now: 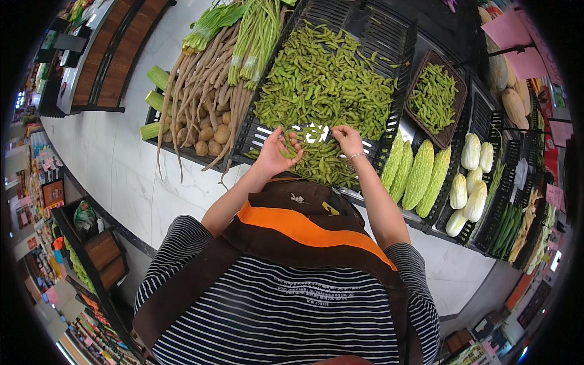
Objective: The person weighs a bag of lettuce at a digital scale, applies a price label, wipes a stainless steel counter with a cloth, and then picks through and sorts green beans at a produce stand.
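A large heap of green edamame pods (pixel 324 77) fills much of a black slatted plastic crate (pixel 349 16) before me. A smaller pile of duller pods (pixel 321 166) lies at the crate's near edge, against my apron. Over the strip between them, my left hand (pixel 277 153) is turned palm up, its curled fingers around a few edamame pods (pixel 288 145). My right hand (pixel 349 140), with a thin bracelet at its wrist, hovers at the right of this strip. Its thumb and fingertips are pinched together; whether a pod is between them is too small to tell.
Left of the crate are potatoes (pixel 207 133), long brown roots (pixel 214 68) and bundled long beans (pixel 255 41). To the right stand a brown basket of pods (pixel 433 98), bitter melons (pixel 417 175) and small pale cabbages (pixel 474 200). A wood-panelled counter (pixel 102 54) stands far left.
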Demonstrator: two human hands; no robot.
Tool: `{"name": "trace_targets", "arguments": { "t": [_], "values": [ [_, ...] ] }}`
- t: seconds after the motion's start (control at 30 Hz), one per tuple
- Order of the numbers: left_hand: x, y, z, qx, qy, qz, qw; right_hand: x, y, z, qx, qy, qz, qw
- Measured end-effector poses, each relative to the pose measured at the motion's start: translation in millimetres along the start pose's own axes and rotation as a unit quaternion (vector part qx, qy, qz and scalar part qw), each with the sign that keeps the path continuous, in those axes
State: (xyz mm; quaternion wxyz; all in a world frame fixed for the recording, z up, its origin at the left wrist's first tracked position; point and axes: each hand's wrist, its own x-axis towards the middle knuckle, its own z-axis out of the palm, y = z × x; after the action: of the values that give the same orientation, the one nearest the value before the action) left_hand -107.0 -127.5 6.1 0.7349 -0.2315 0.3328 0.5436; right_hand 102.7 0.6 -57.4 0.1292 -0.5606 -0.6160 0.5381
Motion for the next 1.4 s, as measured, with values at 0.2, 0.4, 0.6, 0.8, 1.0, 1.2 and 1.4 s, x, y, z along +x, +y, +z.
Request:
{"name": "trace_targets", "arguments": {
  "t": [0.2, 0.4, 0.6, 0.8, 1.0, 1.2, 1.4],
  "values": [
    [5.6, 11.8, -7.1, 0.069, 0.005, 0.032, 0.997, 0.5, -10.9, 17.7, -0.107, 0.008, -0.037, 0.994],
    [4.9, 16.2, -0.7, 0.191, 0.061, 0.07, 0.977, -17.8, -58.8, 40.3, -0.289, -0.032, 0.0, 0.957],
    [12.5, 12.0, -3.8, 0.173, 0.076, 0.058, 0.98, -11.0, -38.9, 44.6, -0.235, 0.013, 0.003, 0.972],
    [10.1, 4.2, 15.0, 0.143, 0.026, 0.029, 0.989, -35.4, -51.8, 22.3, 0.049, -0.167, -0.035, 0.984],
    [15.3, 7.4, 3.5, 0.09, 0.008, 0.005, 0.996, -21.4, -33.1, 5.5, -0.146, 0.019, -0.138, 0.98],
    [11.8, 14.4, -3.1, 0.063, 0.039, -0.001, 0.997, -8.4, -23.2, 16.5, -0.327, -0.043, -0.287, 0.899],
    [13.4, 17.5, -14.9, 0.073, 0.021, -0.004, 0.997, -5.7, -21.8, 9.7, -0.314, -0.061, -0.259, 0.911]
  ]
}}
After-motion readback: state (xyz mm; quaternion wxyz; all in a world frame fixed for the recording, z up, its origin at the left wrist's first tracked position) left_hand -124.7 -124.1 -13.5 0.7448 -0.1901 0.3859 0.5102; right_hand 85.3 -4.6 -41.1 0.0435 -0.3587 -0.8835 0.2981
